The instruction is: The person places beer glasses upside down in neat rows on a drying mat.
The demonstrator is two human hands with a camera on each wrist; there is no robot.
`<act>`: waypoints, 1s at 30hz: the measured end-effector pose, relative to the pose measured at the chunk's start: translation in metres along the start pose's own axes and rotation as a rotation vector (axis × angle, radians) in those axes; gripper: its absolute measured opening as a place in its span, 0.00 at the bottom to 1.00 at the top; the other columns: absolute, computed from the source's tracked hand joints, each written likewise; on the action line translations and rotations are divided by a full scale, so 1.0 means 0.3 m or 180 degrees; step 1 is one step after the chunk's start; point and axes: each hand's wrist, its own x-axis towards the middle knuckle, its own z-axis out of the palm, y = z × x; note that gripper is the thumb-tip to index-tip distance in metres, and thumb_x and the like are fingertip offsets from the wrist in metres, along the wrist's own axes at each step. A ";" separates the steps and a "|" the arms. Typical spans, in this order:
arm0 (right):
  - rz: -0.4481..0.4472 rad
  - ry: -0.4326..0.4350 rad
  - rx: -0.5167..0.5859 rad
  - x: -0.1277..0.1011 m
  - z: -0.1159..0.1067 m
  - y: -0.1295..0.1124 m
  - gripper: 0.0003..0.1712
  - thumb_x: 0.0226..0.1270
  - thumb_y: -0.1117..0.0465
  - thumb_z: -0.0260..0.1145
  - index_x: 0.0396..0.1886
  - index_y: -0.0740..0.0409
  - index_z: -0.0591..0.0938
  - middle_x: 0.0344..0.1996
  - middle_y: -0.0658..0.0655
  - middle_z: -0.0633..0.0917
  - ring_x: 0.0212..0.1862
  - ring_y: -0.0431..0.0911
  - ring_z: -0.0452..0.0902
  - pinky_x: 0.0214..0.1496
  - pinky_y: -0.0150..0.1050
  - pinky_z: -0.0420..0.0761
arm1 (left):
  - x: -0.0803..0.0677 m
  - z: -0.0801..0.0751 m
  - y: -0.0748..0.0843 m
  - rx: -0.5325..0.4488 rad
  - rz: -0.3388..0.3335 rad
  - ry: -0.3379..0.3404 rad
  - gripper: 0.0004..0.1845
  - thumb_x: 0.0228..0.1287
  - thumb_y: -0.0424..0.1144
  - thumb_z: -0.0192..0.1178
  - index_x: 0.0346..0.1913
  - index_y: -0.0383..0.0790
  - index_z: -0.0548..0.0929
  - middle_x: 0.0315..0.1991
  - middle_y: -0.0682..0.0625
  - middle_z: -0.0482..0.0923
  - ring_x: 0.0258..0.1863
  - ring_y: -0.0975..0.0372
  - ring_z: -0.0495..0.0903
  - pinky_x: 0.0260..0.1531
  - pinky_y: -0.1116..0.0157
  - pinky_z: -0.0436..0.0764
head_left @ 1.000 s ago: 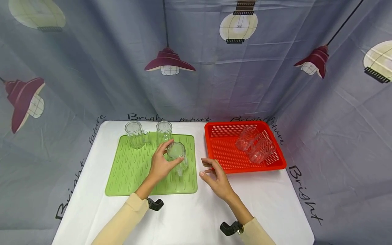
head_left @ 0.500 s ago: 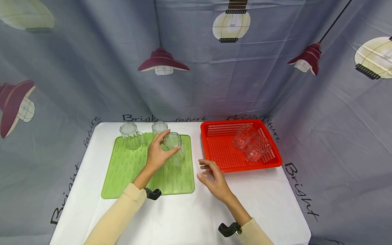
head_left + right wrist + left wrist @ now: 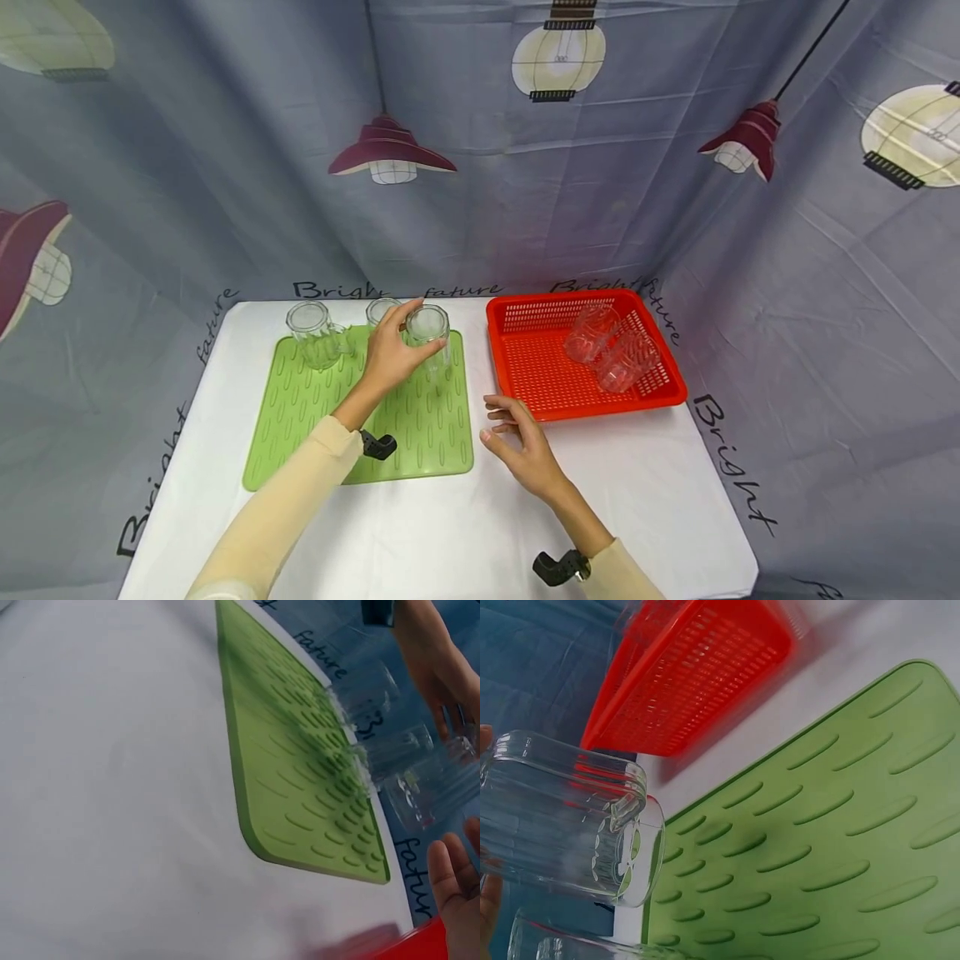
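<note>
Head view: the left hand (image 3: 390,354) closes its grip round a clear glass mug (image 3: 429,335), fingers curled about the side, at the far right corner of the green mat (image 3: 300,417). Whether the mug's base touches the mat cannot be told. Two more glass mugs (image 3: 311,332) stand along the mat's far edge, the nearer one partly hidden behind the hand. The right hand (image 3: 521,446) hovers above the white worktop (image 3: 465,533) between the mat and the red basket (image 3: 540,375), its grip wide, fingers loosely spread and holding nothing. Two clear glasses (image 3: 611,348) lie on their sides in the basket, touching one another.

Left wrist view: the held mug (image 3: 566,814) fills the left side, its moulded handle turned toward the mat (image 3: 832,847); the basket (image 3: 697,671) lies beyond the mat's edge. A second mug's rim (image 3: 570,945) shows at the bottom.

Right wrist view: the mat (image 3: 300,787) lies on the worktop (image 3: 112,787); the fingertips of the right hand (image 3: 461,881) appear at the lower right, straight and apart. The glassware beyond is blurred.
</note>
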 end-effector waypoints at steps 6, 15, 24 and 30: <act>0.0047 0.0006 0.0019 -0.016 0.001 0.006 0.30 0.78 0.61 0.69 0.76 0.53 0.74 0.67 0.58 0.80 0.64 0.52 0.79 0.67 0.53 0.86 | 0.048 0.033 0.001 0.0043 -0.0005 -0.0128 0.45 0.60 0.53 0.80 0.80 0.56 0.72 0.75 0.48 0.75 0.64 0.48 0.80 0.61 0.45 0.82; 0.0056 0.0008 0.0112 -0.031 0.005 0.004 0.32 0.78 0.61 0.68 0.78 0.54 0.72 0.68 0.60 0.80 0.65 0.65 0.78 0.68 0.55 0.85 | 0.085 0.051 -0.019 -0.0016 0.0067 -0.0216 0.45 0.64 0.48 0.79 0.81 0.48 0.69 0.77 0.44 0.71 0.77 0.46 0.72 0.77 0.40 0.74; 0.0004 0.0066 0.0209 -0.045 0.010 0.017 0.31 0.78 0.64 0.68 0.77 0.57 0.72 0.65 0.61 0.80 0.62 0.64 0.80 0.67 0.48 0.86 | 0.091 0.090 -0.047 -0.0102 0.0007 -0.0219 0.47 0.67 0.43 0.77 0.83 0.44 0.63 0.80 0.42 0.67 0.79 0.45 0.69 0.80 0.42 0.70; -0.0008 0.0046 0.0300 -0.051 0.015 0.029 0.31 0.79 0.65 0.67 0.77 0.59 0.71 0.65 0.62 0.80 0.62 0.66 0.79 0.66 0.39 0.86 | 0.087 0.107 -0.059 -0.0074 -0.0054 -0.0230 0.46 0.67 0.42 0.76 0.83 0.42 0.63 0.79 0.40 0.67 0.78 0.45 0.69 0.80 0.42 0.70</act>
